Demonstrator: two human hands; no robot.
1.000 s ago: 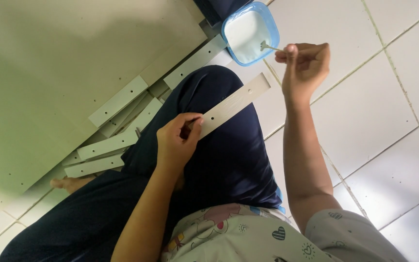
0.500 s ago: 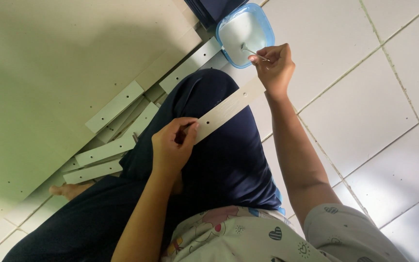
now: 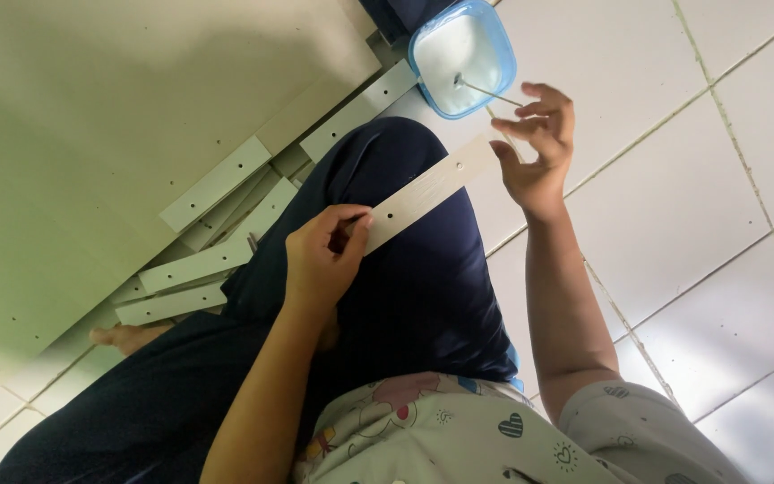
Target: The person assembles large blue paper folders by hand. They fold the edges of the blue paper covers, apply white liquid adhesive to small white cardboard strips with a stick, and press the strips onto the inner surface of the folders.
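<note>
Your left hand [image 3: 324, 260] grips the slat's [image 3: 423, 193] lower end, its length running toward frame top-right, where your right hand [image 3: 535, 143] pinches apparently a thin pin [image 3: 487, 91].

The strip [image 3: 423, 193] gripped by the left hand [image 3: 324, 260] is seen to be laminated board, pale, smooth and matt, with small drilled holes. The same matt laminate finish is noted on the large panel [image 3: 91, 134] and on the loose strips [image 3: 199, 269] beside it. The tub [image 3: 461, 56] is of blue plastic, slightly glossy at the rim. A thin metal pin [image 3: 487, 90], dull grey, is pinched by the right hand [image 3: 539, 148]. The floor [image 3: 674, 179] is tiled in white ceramic with a faint sheen and rougher grout lines. The trousers [image 3: 423, 296] are of dark blue cloth, matt; the shirt [image 3: 459, 430] is of soft printed cloth.
</note>
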